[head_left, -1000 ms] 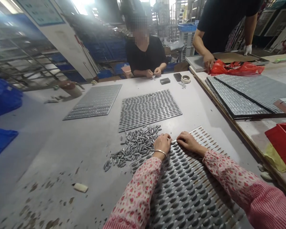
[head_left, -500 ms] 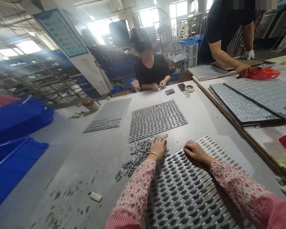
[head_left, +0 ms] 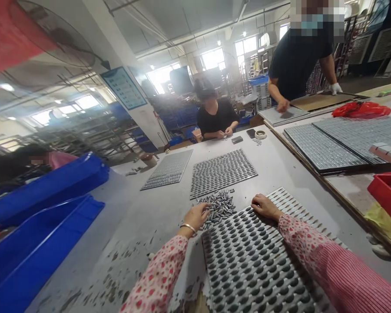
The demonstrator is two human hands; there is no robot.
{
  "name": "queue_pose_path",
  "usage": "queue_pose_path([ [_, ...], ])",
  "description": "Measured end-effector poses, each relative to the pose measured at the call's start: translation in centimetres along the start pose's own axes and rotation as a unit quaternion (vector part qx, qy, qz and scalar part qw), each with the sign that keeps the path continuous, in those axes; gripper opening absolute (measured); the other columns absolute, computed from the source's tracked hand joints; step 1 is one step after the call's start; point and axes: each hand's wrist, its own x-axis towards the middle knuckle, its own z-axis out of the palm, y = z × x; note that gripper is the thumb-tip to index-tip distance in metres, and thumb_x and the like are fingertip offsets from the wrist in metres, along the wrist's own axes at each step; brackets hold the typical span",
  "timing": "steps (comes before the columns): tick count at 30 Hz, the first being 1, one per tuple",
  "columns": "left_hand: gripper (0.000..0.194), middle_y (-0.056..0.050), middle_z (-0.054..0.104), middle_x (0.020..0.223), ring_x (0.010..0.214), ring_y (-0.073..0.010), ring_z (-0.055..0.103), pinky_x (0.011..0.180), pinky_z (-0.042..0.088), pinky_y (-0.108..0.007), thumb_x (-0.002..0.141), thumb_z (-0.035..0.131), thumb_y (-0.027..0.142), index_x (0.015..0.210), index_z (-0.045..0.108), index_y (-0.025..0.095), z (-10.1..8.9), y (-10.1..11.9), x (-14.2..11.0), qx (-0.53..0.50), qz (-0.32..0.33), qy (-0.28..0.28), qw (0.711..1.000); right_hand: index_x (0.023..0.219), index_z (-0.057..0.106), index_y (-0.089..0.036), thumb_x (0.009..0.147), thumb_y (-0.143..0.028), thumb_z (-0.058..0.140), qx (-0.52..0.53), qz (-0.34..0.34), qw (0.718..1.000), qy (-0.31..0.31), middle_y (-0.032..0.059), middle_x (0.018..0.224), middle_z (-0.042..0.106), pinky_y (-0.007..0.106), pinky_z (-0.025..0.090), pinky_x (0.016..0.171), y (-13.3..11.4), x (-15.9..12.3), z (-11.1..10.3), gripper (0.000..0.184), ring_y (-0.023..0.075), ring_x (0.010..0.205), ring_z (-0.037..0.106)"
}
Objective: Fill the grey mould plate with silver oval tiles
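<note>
The near panel (head_left: 247,252) shows dark-grey ovals on pale grey. Cream sleeves (head_left: 164,265) carry pinkish-red spots. 2 bins (head_left: 52,248) are blue.

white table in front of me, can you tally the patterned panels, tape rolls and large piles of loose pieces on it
3: near patterned panel, middle patterned panel, left patterned panel
1: tape roll
1: large pile of loose grey pieces, counted as one heap
Total: 5
</note>
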Motion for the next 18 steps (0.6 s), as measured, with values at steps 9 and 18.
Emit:
queue_pose_path([
  [9,0.019,-0.003,0.071,0.086,0.082,-0.0154,0.062,0.076,0.045,-0.026,0.078,0.053,0.023,0.090,0.068,0.024,-3.2,-0.7,11.0,-0.015,0.005,0.013,1.000,0.073,0.054,-0.020,0.081,-0.018,0.050,0.005,0.023,1.000,-0.010,0.0061,0.081,0.055,0.033,0.044,0.072,-3.1,0.8,-1.4,0.010,0.0200,0.081,0.052],
  [18,0.026,-0.006,0.069,0.094,0.089,-0.0167,0.061,0.084,0.044,-0.029,0.079,0.053,0.017,0.101,0.067,0.022,0.7,-1.3,30.7,-0.017,-0.017,0.011,1.000,0.076,0.053,-0.026,0.086,-0.024,0.046,0.049,0.106,0.989,-0.090,0.0078,0.083,0.059,0.038,0.045,0.071,-2.8,2.1,-1.3,0.013,0.0222,0.078,0.054],
])
